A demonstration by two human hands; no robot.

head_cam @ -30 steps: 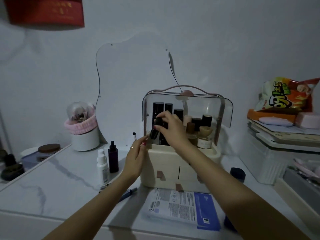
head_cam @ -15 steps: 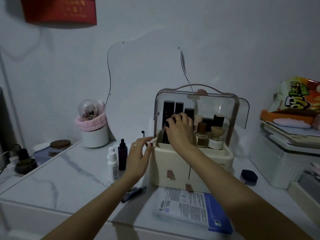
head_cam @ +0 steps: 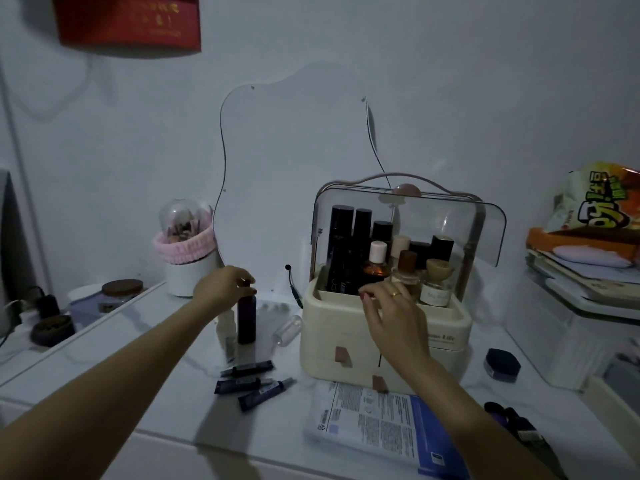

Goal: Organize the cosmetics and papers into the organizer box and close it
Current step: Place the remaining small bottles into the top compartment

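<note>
The cream organizer box (head_cam: 446,329) stands at centre right with its clear lid (head_cam: 485,230) raised. Several dark tubes and bottles stand inside it. My left hand (head_cam: 223,287) is closed around the cap of a dark purple dropper bottle (head_cam: 246,318) standing left of the box. Over the box's front rim, my right hand (head_cam: 394,308) hovers with fingers apart and nothing in it. A white bottle (head_cam: 227,329) stands partly hidden behind the purple one. Three dark tubes (head_cam: 251,384) lie on the table in front. A blue and white paper packet (head_cam: 384,426) lies before the box.
A small clear bottle (head_cam: 287,330) lies beside the box. A dark blue jar (head_cam: 501,365) sits at its right. A brush holder with a pink band (head_cam: 187,261) stands at the back left. White storage boxes (head_cam: 571,327) with a snack bag (head_cam: 599,206) fill the right side.
My right hand has let go of the dark tube inside the box and drawn back to the front rim. My left hand has moved left onto the purple bottle's cap.
</note>
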